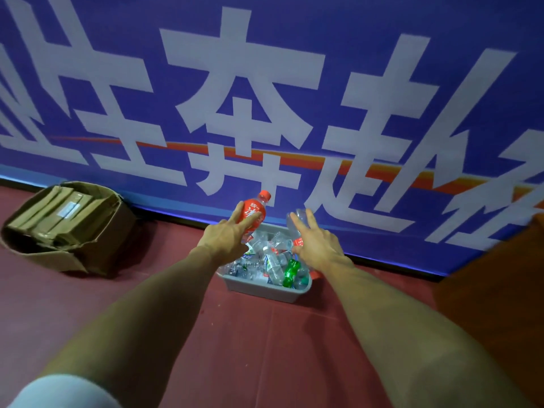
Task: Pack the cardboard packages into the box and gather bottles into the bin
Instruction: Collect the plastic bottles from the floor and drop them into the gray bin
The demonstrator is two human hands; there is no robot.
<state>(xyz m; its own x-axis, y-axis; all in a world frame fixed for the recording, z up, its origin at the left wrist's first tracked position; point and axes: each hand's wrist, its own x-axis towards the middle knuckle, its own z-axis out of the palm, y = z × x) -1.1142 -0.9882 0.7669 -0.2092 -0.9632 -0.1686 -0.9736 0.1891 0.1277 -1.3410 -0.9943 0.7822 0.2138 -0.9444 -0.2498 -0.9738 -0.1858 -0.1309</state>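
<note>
A grey bin [266, 290] full of crushed clear bottles and a green bottle [290, 272] stands on the red floor against the banner. Both my arms reach over it. My left hand [226, 237] has straight fingers lying against a red-labelled bottle [259, 205] that is in the air above the bin's far left corner. Spread, straight fingers of my right hand [318, 245] touch a clear bottle [300, 216] with a red label above the bin's far right side. A cardboard box [97, 248] at left holds flat cardboard packages [59, 213].
A big blue banner [265, 83] with white characters forms a wall right behind the bin and box. An orange-brown piece of furniture [500, 275] rises at the right edge. Red floor [235, 348] stretches between me and the bin.
</note>
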